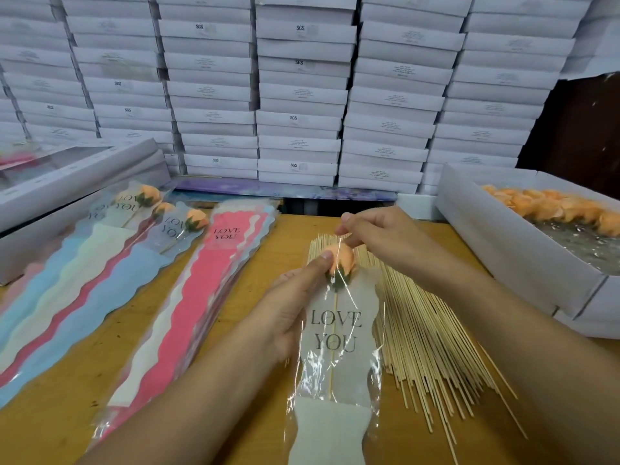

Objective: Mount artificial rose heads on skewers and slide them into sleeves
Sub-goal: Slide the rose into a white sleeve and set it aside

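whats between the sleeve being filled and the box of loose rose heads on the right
In the head view, a spread pile of bamboo skewers lies on the wooden table between the sleeve and the box of rose heads.

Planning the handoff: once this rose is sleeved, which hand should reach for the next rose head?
Right, probably. The box of rose heads sits on the right, nearest the right hand, which only pinches the sleeve top. The left hand grips the rose and sleeve.

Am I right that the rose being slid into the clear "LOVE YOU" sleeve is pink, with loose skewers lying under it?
Not quite: the rose is orange, not pink, as the head view shows. The rest holds: it sits on a stick inside the clear "LOVE YOU" sleeve, held by the left hand and right hand, with loose skewers lying beneath.
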Motion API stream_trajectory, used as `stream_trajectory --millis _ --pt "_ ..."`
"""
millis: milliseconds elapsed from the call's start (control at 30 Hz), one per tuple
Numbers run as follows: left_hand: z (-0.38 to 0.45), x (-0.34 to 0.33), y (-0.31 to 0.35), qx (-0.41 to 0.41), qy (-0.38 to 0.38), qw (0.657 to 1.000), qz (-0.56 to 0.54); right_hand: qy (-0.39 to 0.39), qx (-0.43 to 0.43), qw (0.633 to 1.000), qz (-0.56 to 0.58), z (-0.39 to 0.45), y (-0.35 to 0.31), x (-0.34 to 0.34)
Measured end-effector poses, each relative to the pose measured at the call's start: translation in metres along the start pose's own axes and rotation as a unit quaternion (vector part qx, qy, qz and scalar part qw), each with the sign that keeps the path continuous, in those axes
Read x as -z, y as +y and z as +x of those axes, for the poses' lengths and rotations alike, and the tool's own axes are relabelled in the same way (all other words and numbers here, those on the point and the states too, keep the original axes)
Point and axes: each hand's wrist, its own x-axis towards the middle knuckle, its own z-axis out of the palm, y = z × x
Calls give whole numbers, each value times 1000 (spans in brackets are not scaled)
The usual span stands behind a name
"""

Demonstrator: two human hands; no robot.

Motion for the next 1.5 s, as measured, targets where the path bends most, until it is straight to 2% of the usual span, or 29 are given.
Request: stream_trajectory --millis 167,400,700,1000,1100,1200,1267,1300,1400,1500 --pt "1 1 1 -25 9 1000 12 -22 -3 1000 5 -4 -6 -1" --pt "1 2 0 -24 37 999 -21 -124 -26 992 0 -7 -10 6" --pt "2 1 -2 -22 51 998 -27 -125 -34 991 11 -5 -11 5" --pt "2 -2 -3 -43 51 997 -44 -192 -53 980 3 -5 -6 3" --pt "1 -2 -1 -43 55 997 -33 -154 -22 988 4 -5 -7 6" --pt "0 -1 2 -33 69 995 -56 -11 -25 998 62 -3 -5 9" --pt "-1 -1 3 -29 73 995 -67 40 -70 988 129 -9 -1 9" --pt "-1 -1 4 -31 74 995 -66 28 -97 981 166 -15 2 7" --pt "0 -2 4 -41 87 993 -63 -77 -176 949 251 -38 9 -5" --pt "0 -2 4 -52 98 991 -79 -159 -200 921 294 -60 17 -21"
